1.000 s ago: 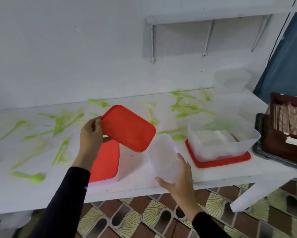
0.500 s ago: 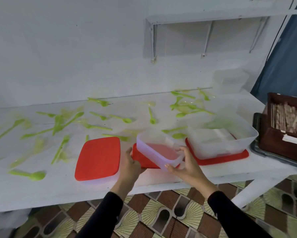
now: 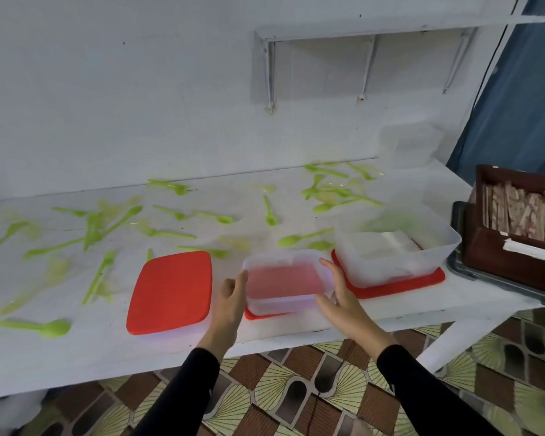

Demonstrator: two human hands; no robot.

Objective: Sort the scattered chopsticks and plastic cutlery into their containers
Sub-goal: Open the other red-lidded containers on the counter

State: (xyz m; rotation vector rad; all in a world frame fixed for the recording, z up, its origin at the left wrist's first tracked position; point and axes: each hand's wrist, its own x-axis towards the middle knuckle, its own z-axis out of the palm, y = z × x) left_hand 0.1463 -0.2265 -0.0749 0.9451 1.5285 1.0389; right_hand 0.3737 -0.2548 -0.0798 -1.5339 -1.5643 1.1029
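Note:
A small clear container [image 3: 283, 297] stands on its red lid [image 3: 255, 315] at the table's front edge. My left hand [image 3: 231, 294] lies against its left wall with straight fingers. My right hand [image 3: 338, 294] touches its right wall, thumb at the front corner. Several green plastic spoons [image 3: 113, 221] lie scattered over the white table [image 3: 76, 350]. A larger clear container [image 3: 397, 247] sits on another red lid [image 3: 400, 286] to the right. A brown box of wrapped chopsticks [image 3: 523, 215] stands at the far right.
A closed container with a red lid [image 3: 170, 291] sits just left of my left hand. Clear empty tubs [image 3: 409, 146] are stacked at the back right by the wall. A bracketed shelf [image 3: 359, 29] hangs above. Patterned floor tiles show below the table edge.
My left hand brought the red lid down to the table front, and the small clear container came to stand flat on it. Both hands have eased from gripping to resting against its sides.

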